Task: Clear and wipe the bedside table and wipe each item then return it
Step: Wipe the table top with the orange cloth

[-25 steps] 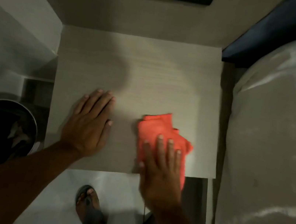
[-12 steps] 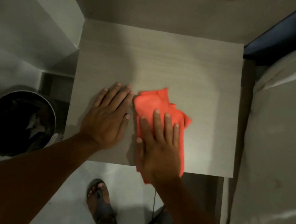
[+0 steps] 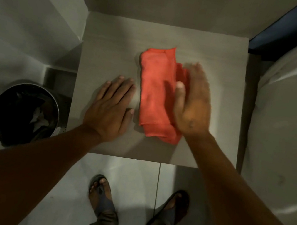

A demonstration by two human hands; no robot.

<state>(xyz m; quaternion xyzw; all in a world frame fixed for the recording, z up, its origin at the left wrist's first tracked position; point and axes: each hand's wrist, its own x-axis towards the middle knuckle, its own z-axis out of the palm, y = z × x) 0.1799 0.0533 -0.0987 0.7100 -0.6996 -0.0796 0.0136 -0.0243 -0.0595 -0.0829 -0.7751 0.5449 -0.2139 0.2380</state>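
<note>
wiping table (image 3: 221,52) | orange cloth (image 3: 153,91) lying mid-table, long axis front-to-back | right hand (image 3: 192,101) pressing flat, fingers spread, on its right edge | left hand (image 3: 110,108) resting flat, empty, just left of it

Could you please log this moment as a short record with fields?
surface: bedside table, nothing on it but the cloth
cloth: folded red cloth lying near the table's middle
right hand: flat on the cloth's right side, blurred
left hand: palm down on the table, just left of the cloth
beside table: dark-lined bin at left, bed at right
</note>
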